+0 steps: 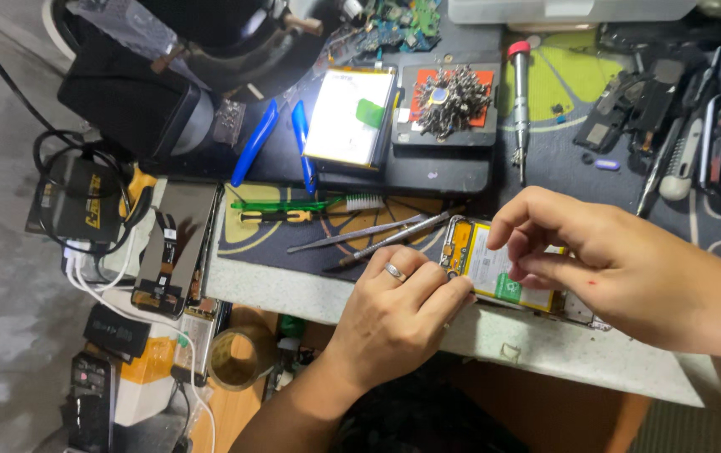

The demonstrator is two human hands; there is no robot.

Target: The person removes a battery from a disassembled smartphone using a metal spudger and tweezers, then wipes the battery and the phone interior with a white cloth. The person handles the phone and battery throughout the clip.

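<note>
An opened phone (495,270) with a yellow frame and a white battery lies at the front edge of the work mat. My left hand (402,315), a ring on one finger, grips its left end with the fingertips. My right hand (604,260) comes in from the right, and its fingers pinch at the battery's upper surface. Both hands cover much of the phone. Two metal tweezers (377,235) lie just left of it on the mat.
A loose white battery (350,116), two blue pry tools (276,138), a magnetic pad piled with screws (451,99) and a red-capped screwdriver (518,101) lie at the back. A green toothbrush (310,204), a detached screen (174,247), cables and a tape roll (239,356) sit left.
</note>
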